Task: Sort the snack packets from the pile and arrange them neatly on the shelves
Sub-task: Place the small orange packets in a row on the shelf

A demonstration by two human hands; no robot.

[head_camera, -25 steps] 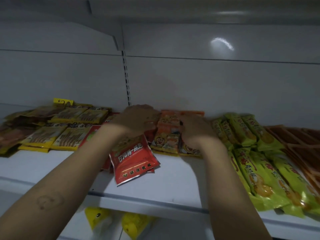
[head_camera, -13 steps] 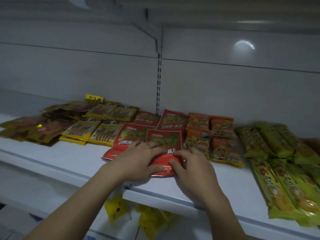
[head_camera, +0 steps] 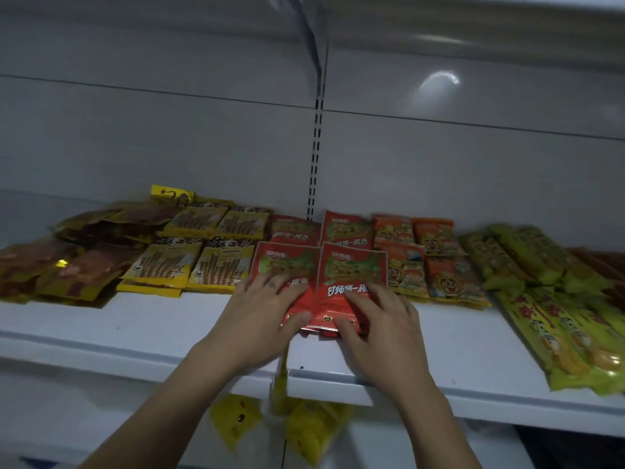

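Front red packets now lie aligned side by side on the shelf.

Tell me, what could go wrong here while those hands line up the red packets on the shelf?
1. The front red packets look glossy and are stacked, with layered edges showing under the thumbs. When the left hand and right hand lift off, the packets might slide apart or toward the shelf's front edge.
2. They sit tight against the orange packets, so a sideways nudge could skew that row.
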